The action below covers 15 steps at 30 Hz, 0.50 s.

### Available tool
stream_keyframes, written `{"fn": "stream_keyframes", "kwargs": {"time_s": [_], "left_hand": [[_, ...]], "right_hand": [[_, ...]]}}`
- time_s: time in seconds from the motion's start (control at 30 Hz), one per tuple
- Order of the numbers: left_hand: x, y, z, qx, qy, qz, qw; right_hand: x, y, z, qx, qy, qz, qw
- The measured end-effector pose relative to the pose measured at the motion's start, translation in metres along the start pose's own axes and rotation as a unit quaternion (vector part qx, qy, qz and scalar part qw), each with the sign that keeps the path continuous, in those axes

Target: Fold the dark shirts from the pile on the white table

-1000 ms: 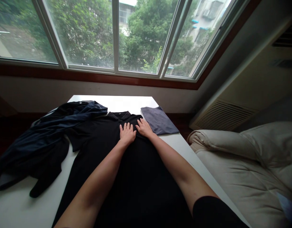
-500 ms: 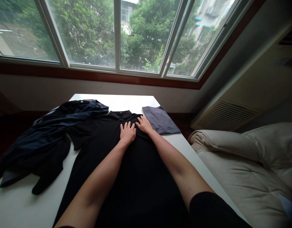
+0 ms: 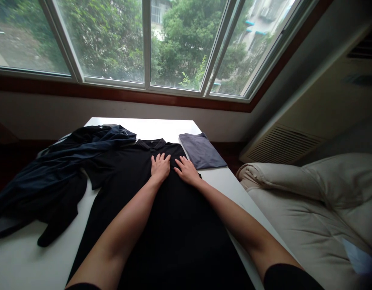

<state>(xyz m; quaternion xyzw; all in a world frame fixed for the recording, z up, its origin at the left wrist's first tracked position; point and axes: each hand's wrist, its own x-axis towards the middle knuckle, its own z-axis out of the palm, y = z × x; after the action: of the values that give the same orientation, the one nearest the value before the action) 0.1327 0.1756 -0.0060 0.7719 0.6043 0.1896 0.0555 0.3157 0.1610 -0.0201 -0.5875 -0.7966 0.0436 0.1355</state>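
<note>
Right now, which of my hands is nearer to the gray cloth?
Your right hand: it lies on the black shirt, just left of the gray cloth. Your left hand lies farther left, on the same shirt.

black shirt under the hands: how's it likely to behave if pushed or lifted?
Probably floppy: the black shirt looks like soft fabric, spread flat on the white table. Pushed by the left hand or right hand, both resting palm-down near its collar, it may bunch up rather than slide whole. Lying flat, it seems unlikely to roll or tip.
</note>
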Motion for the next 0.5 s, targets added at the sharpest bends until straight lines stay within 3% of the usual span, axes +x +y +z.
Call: {"fn": "stream_keyframes", "kwargs": {"time_s": [0.33, 0.5], "left_hand": [[-0.001, -0.002, 0.003, 0.013, 0.0, 0.012, 1.0], [0.002, -0.002, 0.005, 0.005, -0.022, 0.009, 1.0]], "right_hand": [[-0.007, -0.005, 0.001, -0.011, 0.02, -0.001, 1.0], [-0.013, -0.003, -0.011, 0.081, 0.024, -0.008, 0.996]]}}
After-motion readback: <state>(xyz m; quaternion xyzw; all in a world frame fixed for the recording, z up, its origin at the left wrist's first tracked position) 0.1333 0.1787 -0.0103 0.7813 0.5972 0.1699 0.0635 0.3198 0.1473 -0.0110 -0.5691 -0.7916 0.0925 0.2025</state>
